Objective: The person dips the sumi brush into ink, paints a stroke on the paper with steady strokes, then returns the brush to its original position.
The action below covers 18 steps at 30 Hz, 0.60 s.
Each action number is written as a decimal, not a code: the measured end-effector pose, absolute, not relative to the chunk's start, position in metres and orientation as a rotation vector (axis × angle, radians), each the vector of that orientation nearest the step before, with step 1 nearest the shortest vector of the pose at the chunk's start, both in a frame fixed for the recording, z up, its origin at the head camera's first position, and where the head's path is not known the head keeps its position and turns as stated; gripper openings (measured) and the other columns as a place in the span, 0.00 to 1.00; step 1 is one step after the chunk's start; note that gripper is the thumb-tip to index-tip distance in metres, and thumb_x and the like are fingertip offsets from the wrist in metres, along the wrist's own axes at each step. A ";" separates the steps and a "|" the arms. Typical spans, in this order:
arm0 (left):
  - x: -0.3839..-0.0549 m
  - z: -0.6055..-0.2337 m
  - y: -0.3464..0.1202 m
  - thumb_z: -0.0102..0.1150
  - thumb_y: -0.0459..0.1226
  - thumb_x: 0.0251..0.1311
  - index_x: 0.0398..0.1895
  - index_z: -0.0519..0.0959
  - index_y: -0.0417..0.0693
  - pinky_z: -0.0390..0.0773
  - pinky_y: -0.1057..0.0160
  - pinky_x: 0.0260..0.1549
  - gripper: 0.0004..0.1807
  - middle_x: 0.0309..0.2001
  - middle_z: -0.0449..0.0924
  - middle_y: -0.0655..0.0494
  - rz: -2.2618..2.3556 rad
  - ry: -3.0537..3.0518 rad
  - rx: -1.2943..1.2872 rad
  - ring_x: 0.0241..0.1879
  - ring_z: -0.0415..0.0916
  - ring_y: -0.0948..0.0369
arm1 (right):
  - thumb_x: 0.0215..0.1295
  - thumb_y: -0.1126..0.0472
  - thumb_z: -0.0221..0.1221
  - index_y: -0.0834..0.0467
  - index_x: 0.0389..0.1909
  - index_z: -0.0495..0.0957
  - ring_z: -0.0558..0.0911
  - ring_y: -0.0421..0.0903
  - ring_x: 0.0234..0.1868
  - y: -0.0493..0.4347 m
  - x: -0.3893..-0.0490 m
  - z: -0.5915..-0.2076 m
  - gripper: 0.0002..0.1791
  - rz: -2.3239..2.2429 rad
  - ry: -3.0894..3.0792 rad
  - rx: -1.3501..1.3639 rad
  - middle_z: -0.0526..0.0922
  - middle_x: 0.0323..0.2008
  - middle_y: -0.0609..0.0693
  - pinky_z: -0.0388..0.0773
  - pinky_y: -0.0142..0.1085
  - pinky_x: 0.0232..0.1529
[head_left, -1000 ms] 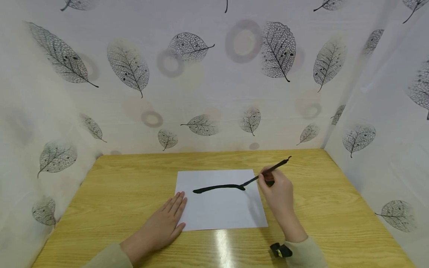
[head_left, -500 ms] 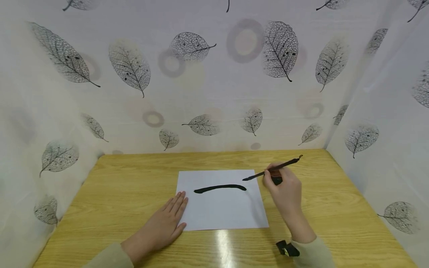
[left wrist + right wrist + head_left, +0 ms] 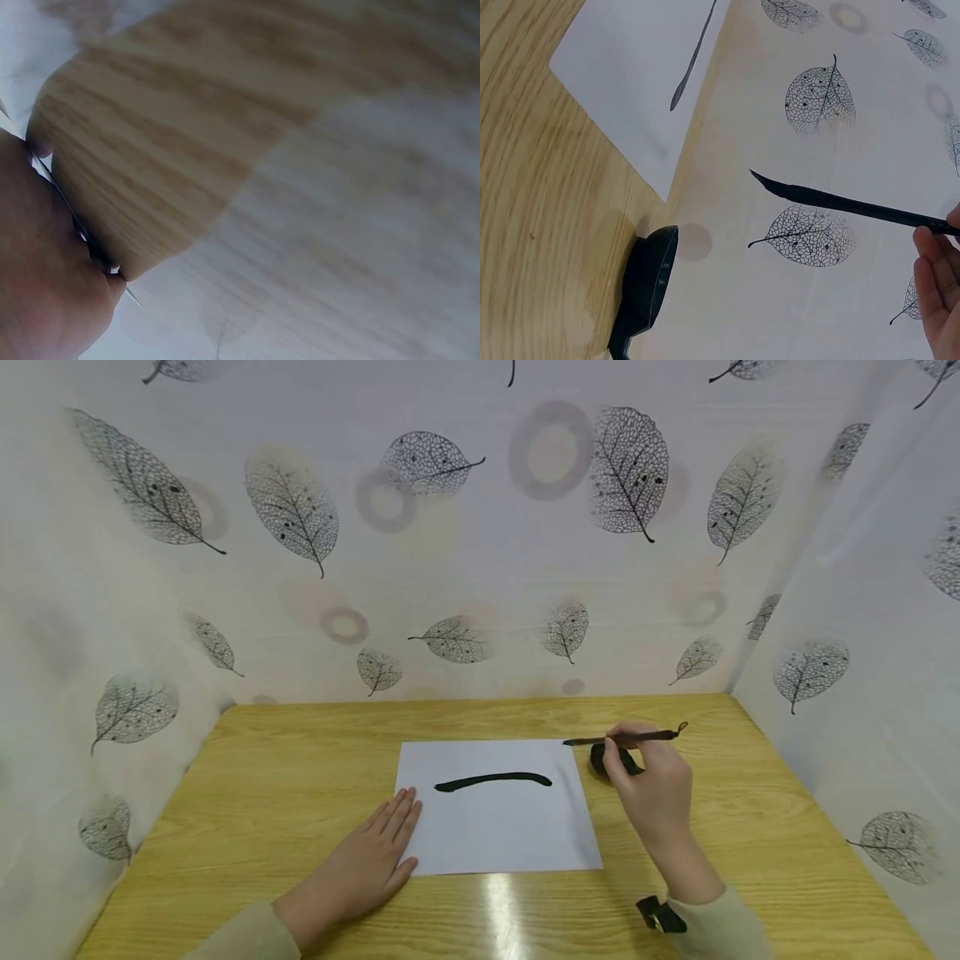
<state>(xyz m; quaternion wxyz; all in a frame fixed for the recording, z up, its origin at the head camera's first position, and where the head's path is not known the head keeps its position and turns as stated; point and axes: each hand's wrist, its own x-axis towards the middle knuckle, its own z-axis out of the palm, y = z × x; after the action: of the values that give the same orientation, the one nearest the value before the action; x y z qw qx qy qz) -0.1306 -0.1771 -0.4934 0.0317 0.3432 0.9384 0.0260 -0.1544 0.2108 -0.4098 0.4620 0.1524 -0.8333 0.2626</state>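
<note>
My right hand point(image 3: 656, 785) pinches a dark writing brush point(image 3: 585, 742), held nearly level with its tip near the paper's far right corner. The right wrist view shows the bent black tip of the brush point(image 3: 780, 187) above the table, apart from the sheet, and part of my right hand point(image 3: 939, 277). One long black ink stroke point(image 3: 491, 779) crosses the upper half of the white paper point(image 3: 495, 835). My left hand point(image 3: 367, 860) lies flat, straight fingers resting on the paper's left edge. In the left wrist view only part of the left hand point(image 3: 52, 277) shows.
A black ink dish point(image 3: 649, 277) with a handle-like end stands right of the paper, partly hidden behind my right hand in the head view. The wooden table point(image 3: 285, 760) is bordered by a leaf-patterned cloth point(image 3: 480, 552) at the back and sides.
My right hand has lifted the brush from the stroke's right end and moved right, the brush turning more level. More of the ink dish shows now. The left hand has stayed put.
</note>
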 end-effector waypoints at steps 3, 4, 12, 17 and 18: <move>-0.131 -0.493 -0.177 0.46 0.50 0.81 0.82 0.57 0.31 0.63 0.43 0.80 0.38 0.84 0.53 0.33 0.075 2.883 1.049 0.84 0.54 0.41 | 0.57 0.74 0.68 0.65 0.40 0.86 0.89 0.54 0.31 0.214 -0.153 -0.411 0.10 0.616 -2.052 0.396 0.90 0.34 0.58 0.82 0.45 0.31; -0.131 -0.493 -0.177 0.46 0.50 0.81 0.82 0.57 0.31 0.64 0.42 0.80 0.38 0.84 0.53 0.33 0.076 2.881 1.049 0.83 0.54 0.41 | 0.59 0.73 0.67 0.66 0.40 0.85 0.89 0.54 0.32 0.216 -0.153 -0.411 0.08 0.601 -2.056 0.407 0.90 0.34 0.59 0.82 0.45 0.32; -0.130 -0.493 -0.176 0.45 0.50 0.82 0.82 0.57 0.32 0.64 0.43 0.80 0.38 0.84 0.53 0.34 0.069 2.877 1.049 0.84 0.54 0.41 | 0.74 0.60 0.57 0.68 0.36 0.85 0.88 0.58 0.30 0.226 -0.151 -0.416 0.15 0.459 -1.949 0.539 0.89 0.32 0.60 0.83 0.46 0.33; -0.130 -0.491 -0.176 0.46 0.50 0.82 0.82 0.57 0.32 0.64 0.43 0.80 0.38 0.84 0.53 0.34 0.073 2.877 1.045 0.84 0.54 0.41 | 0.78 0.59 0.57 0.69 0.34 0.87 0.87 0.60 0.27 0.231 -0.149 -0.419 0.18 0.381 -1.877 0.594 0.89 0.31 0.62 0.84 0.49 0.29; -0.130 -0.490 -0.176 0.46 0.50 0.81 0.82 0.57 0.32 0.64 0.43 0.80 0.38 0.84 0.53 0.34 0.077 2.875 1.042 0.84 0.54 0.41 | 0.78 0.60 0.57 0.69 0.34 0.86 0.86 0.60 0.26 0.232 -0.149 -0.419 0.18 0.356 -1.858 0.607 0.89 0.31 0.62 0.83 0.49 0.28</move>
<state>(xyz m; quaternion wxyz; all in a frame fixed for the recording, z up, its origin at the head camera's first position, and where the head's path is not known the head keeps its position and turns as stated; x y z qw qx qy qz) -0.1301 -0.1764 -0.4903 0.0414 0.3405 0.9390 0.0250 -0.1493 0.2321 -0.4191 0.5459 0.2559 -0.7835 0.1502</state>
